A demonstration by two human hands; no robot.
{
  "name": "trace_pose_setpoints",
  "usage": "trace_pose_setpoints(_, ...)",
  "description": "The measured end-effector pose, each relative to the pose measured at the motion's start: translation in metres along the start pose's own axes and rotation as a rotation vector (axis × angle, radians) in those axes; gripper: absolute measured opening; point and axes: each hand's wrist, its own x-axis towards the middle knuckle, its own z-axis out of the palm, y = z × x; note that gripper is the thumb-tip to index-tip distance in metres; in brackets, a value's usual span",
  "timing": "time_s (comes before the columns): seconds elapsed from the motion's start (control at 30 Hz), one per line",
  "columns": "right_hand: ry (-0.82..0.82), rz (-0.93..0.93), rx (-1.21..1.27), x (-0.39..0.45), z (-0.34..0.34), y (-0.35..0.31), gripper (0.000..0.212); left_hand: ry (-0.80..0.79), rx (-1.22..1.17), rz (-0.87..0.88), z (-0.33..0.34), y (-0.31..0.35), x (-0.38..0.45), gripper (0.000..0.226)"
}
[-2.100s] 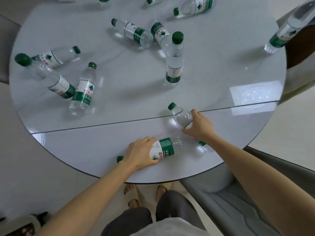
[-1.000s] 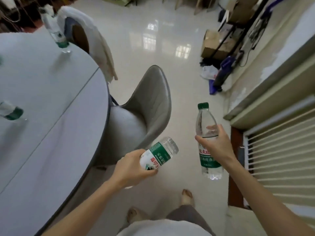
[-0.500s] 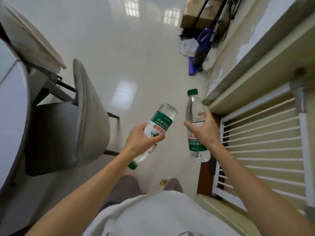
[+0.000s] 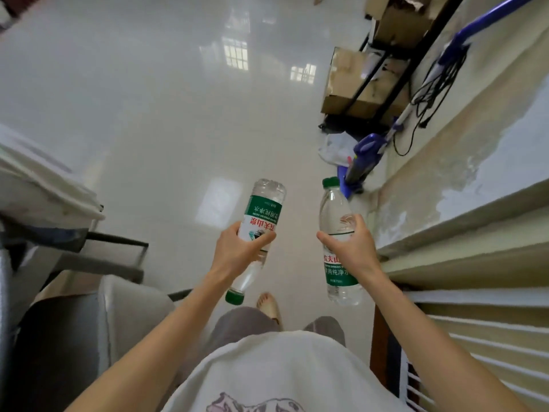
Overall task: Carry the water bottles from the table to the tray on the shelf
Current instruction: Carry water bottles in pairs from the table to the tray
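While a glossy floor (image 4: 166, 120) is crossed, one bottle (image 4: 258, 230) is gripped cap-down by the left hand (image 4: 237, 251). A second bottle (image 4: 337, 233) is clasped upright by the right hand (image 4: 352, 248).

Bright, even daylight; window glare on glossy floor (image 4: 208, 114) at upper centre; wide-angle bending and blur at edges.

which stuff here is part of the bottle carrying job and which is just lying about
Part of the job:
- upside-down bottle in the left hand
- upright bottle in the right hand

Just lying about:
- cardboard boxes
- blue mop
- white plastic bag
- grey chair
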Motion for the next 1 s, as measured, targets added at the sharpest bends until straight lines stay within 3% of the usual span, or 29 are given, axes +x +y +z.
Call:
trace_pose_setpoints(0.2,0.009,-0.088,0.034,0.138,0.01,-0.101,0.053,0.017,-0.008,0.027,-0.022,0.089,0.123,0.034)
trace_pose_setpoints(0.53,-0.225,-0.232,-0.04,0.407,0.083,-0.267,0.053,0.245,-0.14,-0.004,-0.07,0.218,0.358,0.034)
trace_pose_setpoints(0.77,-0.362,-0.369,-0.135,0.561,0.147,-0.414,0.05,0.453,-0.289,-0.048,-0.143,0.296,0.499,0.035)
trace_pose_setpoints(1.0,-0.416,-0.399,-0.139,0.69,0.252,-0.528,0.05,0.51,-0.335,-0.047,-0.248,0.348,0.663,0.037)
